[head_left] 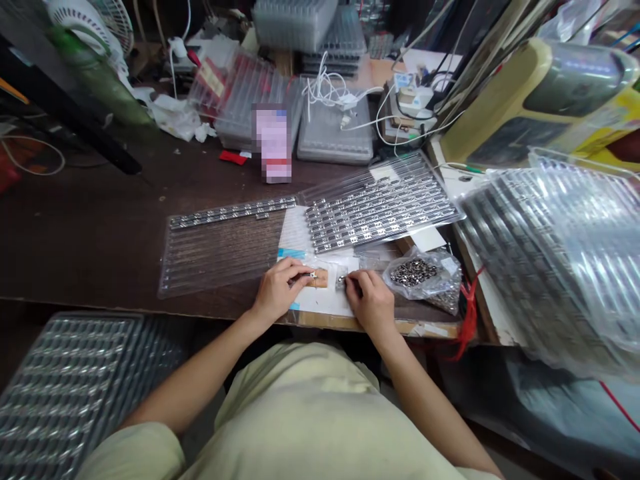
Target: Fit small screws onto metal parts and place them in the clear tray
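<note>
My left hand [280, 287] pinches a small metal part [312, 275] at the left side of a small tan block [320, 279]. The block lies on a white sheet [345, 303] edged with blue tape. To its right, my right hand [371, 300] has its fingertips closed at a tiny dark metal piece [341, 279], too small to name. A plastic bag of small metal pieces [414, 272] lies open right of that hand. Above the hands rests a clear ribbed tray [385, 203] filled with rows of metal parts. Another clear tray [220, 257], at the left, holds parts along its far edge.
Stacked clear trays [560, 260] lean at the right edge, by a yellow-grey machine [540, 100]. More filled trays [65, 387] stand low at the left. At the back are a white cable [325, 90], clear boxes [335, 137] and a fan [95, 27].
</note>
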A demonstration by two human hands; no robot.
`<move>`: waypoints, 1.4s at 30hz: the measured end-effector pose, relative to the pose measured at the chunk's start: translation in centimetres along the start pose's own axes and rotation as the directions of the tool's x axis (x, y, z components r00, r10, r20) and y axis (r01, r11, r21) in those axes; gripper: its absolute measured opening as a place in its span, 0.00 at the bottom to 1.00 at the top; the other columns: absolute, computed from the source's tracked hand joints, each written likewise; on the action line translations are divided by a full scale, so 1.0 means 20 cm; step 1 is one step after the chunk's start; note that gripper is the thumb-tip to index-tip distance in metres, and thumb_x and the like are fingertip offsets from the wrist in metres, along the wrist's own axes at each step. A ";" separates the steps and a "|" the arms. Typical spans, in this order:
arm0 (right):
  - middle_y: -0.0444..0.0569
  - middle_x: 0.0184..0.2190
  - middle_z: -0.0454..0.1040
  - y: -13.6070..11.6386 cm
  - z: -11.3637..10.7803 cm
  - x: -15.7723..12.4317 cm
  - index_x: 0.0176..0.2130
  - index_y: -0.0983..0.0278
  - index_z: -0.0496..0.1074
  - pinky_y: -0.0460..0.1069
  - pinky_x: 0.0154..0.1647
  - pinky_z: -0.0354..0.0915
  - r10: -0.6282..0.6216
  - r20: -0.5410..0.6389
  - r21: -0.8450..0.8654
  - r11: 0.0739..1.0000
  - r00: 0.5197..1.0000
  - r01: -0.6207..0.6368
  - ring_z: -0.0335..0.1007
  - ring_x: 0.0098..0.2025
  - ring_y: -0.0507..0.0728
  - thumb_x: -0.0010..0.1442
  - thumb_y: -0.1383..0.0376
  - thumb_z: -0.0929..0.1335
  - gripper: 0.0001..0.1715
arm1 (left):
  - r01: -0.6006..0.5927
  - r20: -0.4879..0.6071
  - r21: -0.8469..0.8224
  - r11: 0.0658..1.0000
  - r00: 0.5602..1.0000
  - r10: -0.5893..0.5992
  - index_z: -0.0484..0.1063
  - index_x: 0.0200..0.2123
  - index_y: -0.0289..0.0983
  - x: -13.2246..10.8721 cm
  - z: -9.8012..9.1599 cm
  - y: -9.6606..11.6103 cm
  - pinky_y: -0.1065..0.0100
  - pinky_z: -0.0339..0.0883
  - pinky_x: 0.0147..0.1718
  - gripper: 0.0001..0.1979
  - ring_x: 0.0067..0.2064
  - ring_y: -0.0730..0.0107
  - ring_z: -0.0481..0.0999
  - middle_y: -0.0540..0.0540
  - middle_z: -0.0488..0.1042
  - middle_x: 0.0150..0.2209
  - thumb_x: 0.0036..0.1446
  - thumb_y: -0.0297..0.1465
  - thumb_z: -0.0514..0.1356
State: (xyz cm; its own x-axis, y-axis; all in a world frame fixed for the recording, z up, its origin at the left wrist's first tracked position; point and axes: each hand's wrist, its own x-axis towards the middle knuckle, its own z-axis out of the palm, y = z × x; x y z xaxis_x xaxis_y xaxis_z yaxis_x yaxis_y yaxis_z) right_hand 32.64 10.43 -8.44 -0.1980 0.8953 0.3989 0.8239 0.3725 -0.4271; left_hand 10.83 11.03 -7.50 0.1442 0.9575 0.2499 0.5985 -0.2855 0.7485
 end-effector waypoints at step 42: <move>0.47 0.30 0.73 -0.02 0.02 0.02 0.35 0.61 0.75 0.48 0.36 0.58 -0.122 0.071 -0.077 0.989 0.990 0.128 0.64 0.34 0.54 0.64 0.62 0.65 0.11 | -0.105 -0.017 0.037 0.994 0.994 0.106 0.77 0.36 0.40 0.06 0.07 0.10 0.66 0.67 0.38 0.05 0.39 0.68 0.73 0.47 0.75 0.34 0.56 0.32 0.62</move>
State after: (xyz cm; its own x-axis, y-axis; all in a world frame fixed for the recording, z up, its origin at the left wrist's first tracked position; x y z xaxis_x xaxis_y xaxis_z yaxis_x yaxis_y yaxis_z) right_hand 32.00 10.83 -8.44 -0.3344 0.8581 0.3897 0.8302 0.4639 -0.3092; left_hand 13.22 11.77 -6.58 0.1939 0.9210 0.3380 0.6084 -0.3831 0.6950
